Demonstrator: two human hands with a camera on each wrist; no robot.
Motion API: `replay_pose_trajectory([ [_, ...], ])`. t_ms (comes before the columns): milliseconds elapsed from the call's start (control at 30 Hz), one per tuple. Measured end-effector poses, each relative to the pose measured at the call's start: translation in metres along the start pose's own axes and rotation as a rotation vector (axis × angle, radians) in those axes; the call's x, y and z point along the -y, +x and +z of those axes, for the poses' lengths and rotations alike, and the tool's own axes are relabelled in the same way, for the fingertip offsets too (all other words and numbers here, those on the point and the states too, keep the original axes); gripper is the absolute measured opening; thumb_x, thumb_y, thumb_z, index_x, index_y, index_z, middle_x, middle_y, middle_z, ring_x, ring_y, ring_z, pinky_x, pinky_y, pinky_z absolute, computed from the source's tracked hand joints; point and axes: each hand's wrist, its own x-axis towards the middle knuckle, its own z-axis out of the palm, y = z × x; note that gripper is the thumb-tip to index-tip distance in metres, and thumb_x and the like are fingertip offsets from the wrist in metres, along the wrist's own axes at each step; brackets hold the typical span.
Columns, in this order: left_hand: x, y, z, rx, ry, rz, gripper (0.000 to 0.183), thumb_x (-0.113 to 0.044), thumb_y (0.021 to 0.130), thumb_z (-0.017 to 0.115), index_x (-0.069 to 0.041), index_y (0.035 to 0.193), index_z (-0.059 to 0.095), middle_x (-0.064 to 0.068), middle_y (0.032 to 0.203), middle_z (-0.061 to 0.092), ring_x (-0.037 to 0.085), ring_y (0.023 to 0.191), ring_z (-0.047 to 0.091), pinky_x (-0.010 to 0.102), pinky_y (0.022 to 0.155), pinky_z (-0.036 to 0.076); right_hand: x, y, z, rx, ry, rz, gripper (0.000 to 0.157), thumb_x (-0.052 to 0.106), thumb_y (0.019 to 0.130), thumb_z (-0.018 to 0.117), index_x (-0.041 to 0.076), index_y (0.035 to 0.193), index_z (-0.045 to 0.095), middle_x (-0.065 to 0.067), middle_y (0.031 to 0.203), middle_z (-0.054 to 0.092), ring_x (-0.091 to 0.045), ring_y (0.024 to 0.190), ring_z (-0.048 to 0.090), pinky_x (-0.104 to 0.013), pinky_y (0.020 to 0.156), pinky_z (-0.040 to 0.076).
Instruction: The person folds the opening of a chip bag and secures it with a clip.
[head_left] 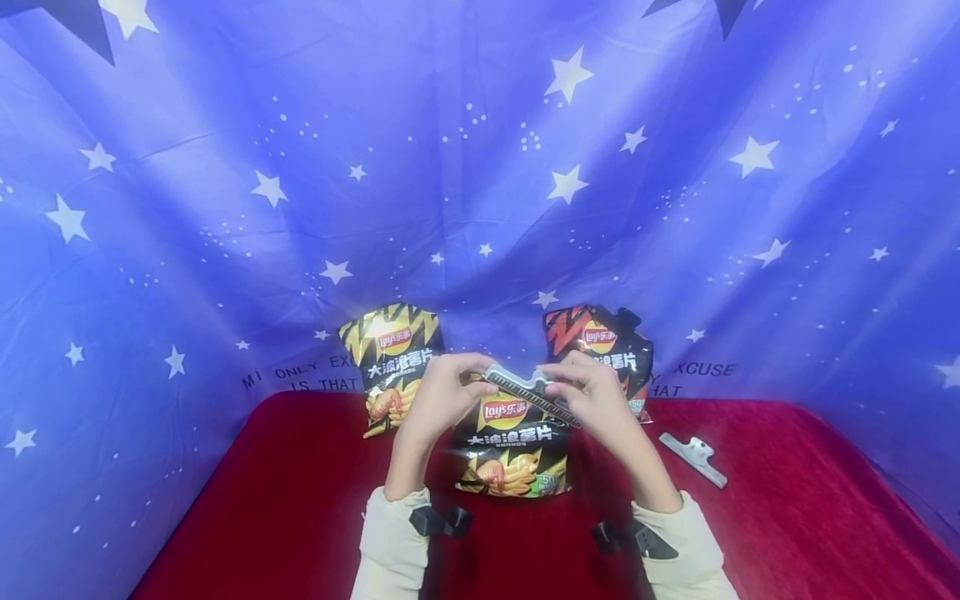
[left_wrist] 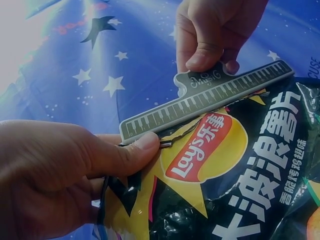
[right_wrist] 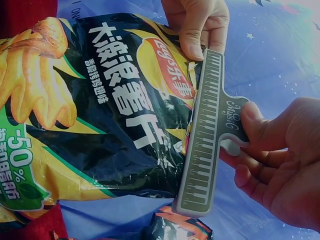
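A black and yellow Lay's chip bag [head_left: 513, 471] stands at the centre, its top edge along the long bar of a piano-key bag clip [right_wrist: 200, 145]. My left hand [head_left: 446, 396] pinches the bag's top corner, the thumb [left_wrist: 145, 142] lying right beside one end of the clip. Between thumb and fingers, my right hand [head_left: 596, 396] holds the clip's handle marked "Music" [left_wrist: 205, 80]. The clip's bar spans most of the bag's top. Whether its jaws grip the bag tightly I cannot tell.
Behind on the left leans another yellow and black chip bag [head_left: 397, 375]. A red and black chip bag [head_left: 558, 329] stands at the back right, a dark clip [head_left: 624, 318] at its top. One more clip [head_left: 693, 458] lies on the red tablecloth [head_left: 795, 500]. A blue starry cloth [head_left: 450, 167] hangs behind.
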Motion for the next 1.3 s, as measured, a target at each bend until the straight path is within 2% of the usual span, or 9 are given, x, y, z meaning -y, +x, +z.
replay_pose_trajectory([
  [167,0.000,0.000,-0.001,0.019,-0.007,0.003,0.025,-0.005,0.080,0.083,-0.009,0.105,0.079,0.004,0.099,0.080,0.018,0.092,0.073,0.035,0.087,0.059,-0.001,0.000,-0.002,0.025,-0.009,-0.009,0.029,-0.003,0.082,0.078,0.002,0.110,0.078,-0.002,0.076,0.057,-0.014,0.076,0.046,-0.024,0.069,0.042],
  [400,0.001,0.000,0.000,0.019,-0.028,0.021,0.019,-0.016,0.086,0.081,-0.012,0.104,0.079,0.001,0.097,0.080,0.008,0.076,0.067,0.025,0.074,0.055,-0.003,0.000,-0.004,0.042,-0.004,-0.012,0.029,-0.003,0.082,0.078,0.002,0.111,0.078,-0.003,0.077,0.060,-0.014,0.076,0.048,-0.024,0.069,0.044],
  [867,0.001,0.001,0.007,-0.067,0.003,-0.037,0.007,-0.014,0.087,0.080,-0.017,0.092,0.078,-0.005,0.084,0.076,0.008,0.069,0.065,0.031,0.071,0.054,-0.004,-0.001,-0.004,0.050,0.025,-0.034,0.029,-0.004,0.083,0.077,0.002,0.112,0.078,-0.003,0.079,0.062,-0.012,0.073,0.051,-0.023,0.066,0.047],
  [1100,0.000,0.001,0.007,-0.070,-0.001,-0.043,0.007,-0.015,0.087,0.080,-0.016,0.093,0.078,-0.005,0.086,0.077,0.008,0.073,0.065,0.032,0.075,0.055,-0.004,-0.002,-0.008,0.074,0.044,-0.051,0.029,0.002,0.085,0.078,0.002,0.114,0.077,-0.005,0.086,0.068,-0.010,0.076,0.056,-0.023,0.068,0.050],
  [1167,0.000,0.001,0.007,-0.064,-0.005,-0.039,0.009,-0.017,0.088,0.079,-0.015,0.097,0.079,-0.004,0.089,0.077,0.008,0.075,0.066,0.032,0.076,0.055,-0.007,-0.001,-0.011,0.105,0.072,-0.019,0.030,0.009,0.088,0.078,0.004,0.118,0.075,-0.007,0.095,0.073,-0.005,0.081,0.060,-0.021,0.073,0.052],
  [1300,-0.001,0.000,0.005,-0.055,-0.008,-0.039,0.016,-0.021,0.090,0.078,-0.014,0.104,0.079,-0.001,0.098,0.079,0.013,0.086,0.070,0.037,0.085,0.057,-0.016,-0.001,-0.021,0.222,0.197,0.138,0.040,0.023,0.094,0.074,0.004,0.128,0.069,-0.015,0.107,0.073,-0.004,0.069,0.058,-0.025,0.064,0.055],
])
